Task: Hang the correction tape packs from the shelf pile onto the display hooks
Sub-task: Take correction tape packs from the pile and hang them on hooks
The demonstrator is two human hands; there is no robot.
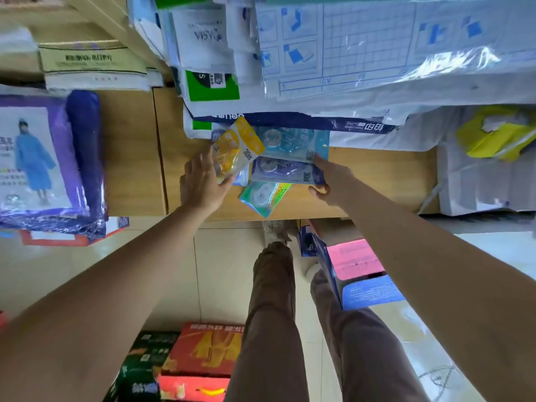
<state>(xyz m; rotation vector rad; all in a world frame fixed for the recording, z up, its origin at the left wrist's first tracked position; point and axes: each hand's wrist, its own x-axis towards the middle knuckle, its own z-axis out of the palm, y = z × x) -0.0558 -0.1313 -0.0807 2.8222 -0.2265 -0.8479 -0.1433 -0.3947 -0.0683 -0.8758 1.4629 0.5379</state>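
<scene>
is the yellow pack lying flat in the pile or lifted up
Lifted and tilted: the left hand holds the yellow pack, one end raised over the blue pack; the right hand grips the purple pack.

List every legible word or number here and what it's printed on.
"30m": yellow pack
"30m": teal pack
"30m": purple pack
"20": green pack, rest of the label blurred
"S": green-and-white packet
All other print is too blurred to read.
</scene>
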